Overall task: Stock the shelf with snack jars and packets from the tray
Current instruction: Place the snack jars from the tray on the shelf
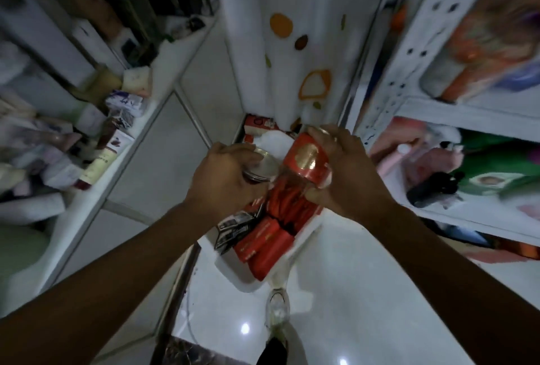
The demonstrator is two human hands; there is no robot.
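Cannot make out the blurred goods [479,52] on the right shelf [467,120] or the boxes [125,101] on the left counter [159,101]. Can see only the lid of the smaller jar [264,164] under the left hand [225,177]. Cannot read the red jar [306,160] (gold mark smeared) gripped by the right hand [347,169].

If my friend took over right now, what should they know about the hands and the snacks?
Left hand grips a silver-lidded jar. Right hand grips a red-labelled jar. Both jars are above the tray.
Red packets and black-and-white packets lie in the tray.
Neither jar is on the shelf at the right yet.
To do: shelve both jars, then the packets.
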